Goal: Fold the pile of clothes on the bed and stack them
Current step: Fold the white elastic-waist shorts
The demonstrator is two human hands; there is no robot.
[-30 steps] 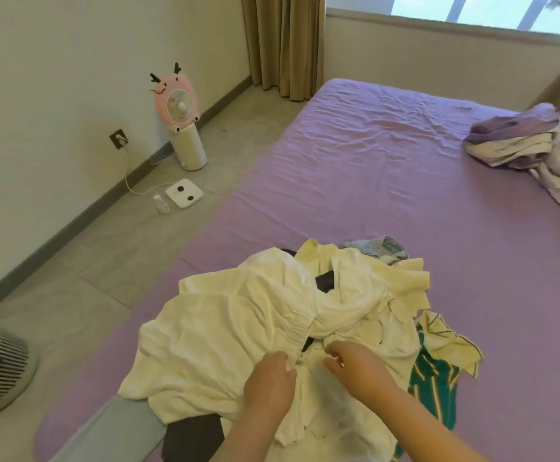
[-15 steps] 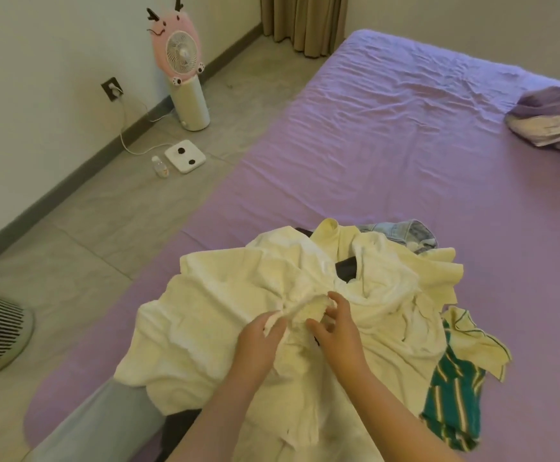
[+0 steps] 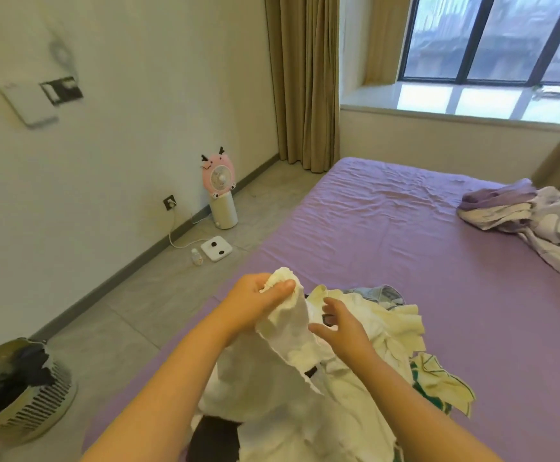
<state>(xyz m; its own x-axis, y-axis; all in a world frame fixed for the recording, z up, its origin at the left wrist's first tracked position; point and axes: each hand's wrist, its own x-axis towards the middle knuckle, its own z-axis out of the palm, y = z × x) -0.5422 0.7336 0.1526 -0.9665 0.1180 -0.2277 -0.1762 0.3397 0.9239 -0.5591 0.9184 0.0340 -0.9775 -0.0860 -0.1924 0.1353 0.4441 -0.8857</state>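
A cream-white garment [image 3: 292, 371] hangs lifted above the pile of clothes [image 3: 382, 331] at the near edge of the purple bed [image 3: 388, 235]. My left hand [image 3: 258, 301] grips a bunched end of it, raised over the pile. Just to the right, my right hand [image 3: 342, 323] hovers with its fingers spread beside the hanging cloth, holding nothing. The pile holds pale yellow pieces, a green striped garment [image 3: 435, 388], a bit of denim [image 3: 378, 293] and something black [image 3: 215, 438] underneath.
Crumpled lilac and white bedding [image 3: 532, 215] lies at the bed's far right. On the floor to the left stand a pink fan [image 3: 220, 191], a white scale [image 3: 216, 249], a small bottle [image 3: 197, 257] and a laundry basket [image 3: 15, 391]. Curtains and a window are behind.
My left hand has lifted the white garment up off the pile. My right hand has let go of the cloth and opened. The view has tilted upward.
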